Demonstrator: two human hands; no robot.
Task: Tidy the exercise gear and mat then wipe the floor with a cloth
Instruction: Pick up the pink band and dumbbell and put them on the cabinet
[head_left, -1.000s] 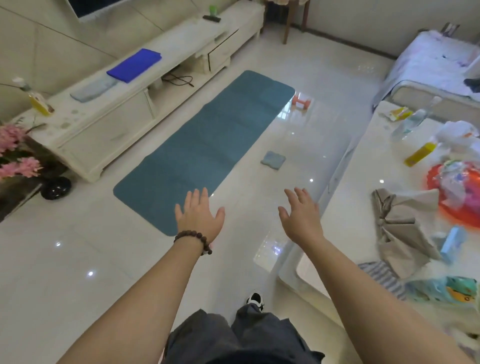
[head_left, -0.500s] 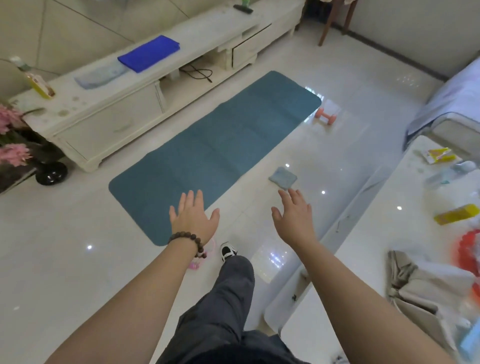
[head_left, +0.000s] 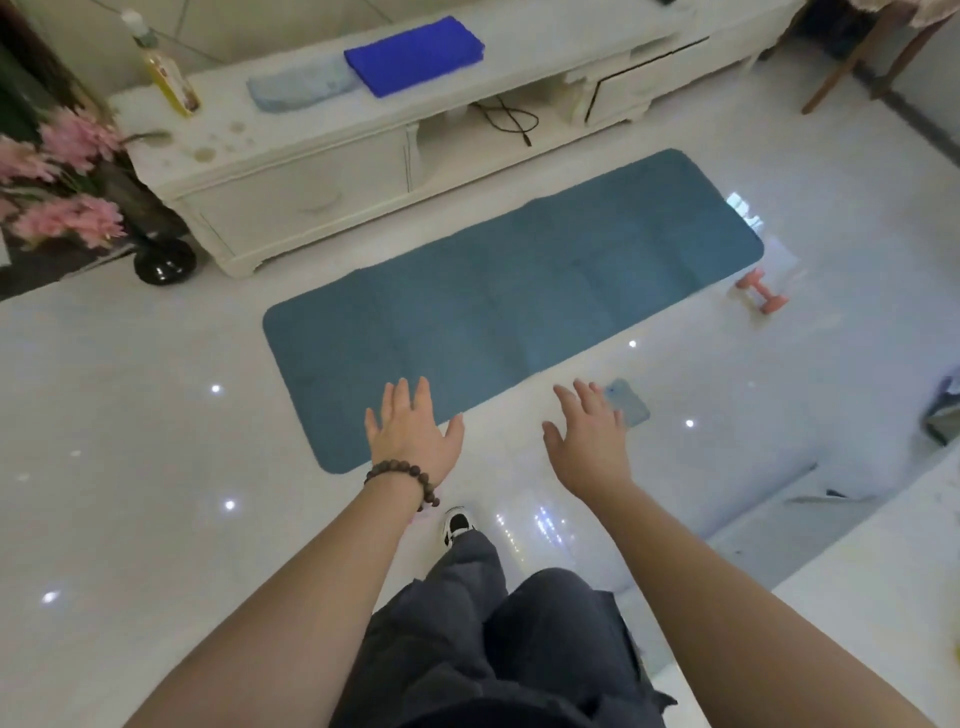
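Stepping closer since the earlier frame, the person holds left hand and right hand out, each grip spread, empty. Flat teal foam exercise mat lies unrolled on the glossy white tiled floor; pink dumbbell just beside its far corner, small grey-blue cloth near the right fingers. Likely risks: slipping on the tile, or tripping over the dumbbell.

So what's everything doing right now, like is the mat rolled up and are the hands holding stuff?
mat: unrolled, flat on floor
dumbbell: lying on floor beside mat's far end
small cloth: on floor, partly behind right hand
left hand: open, empty
right hand: open, empty
blue towel: folded on cabinet
drawer: slightly open
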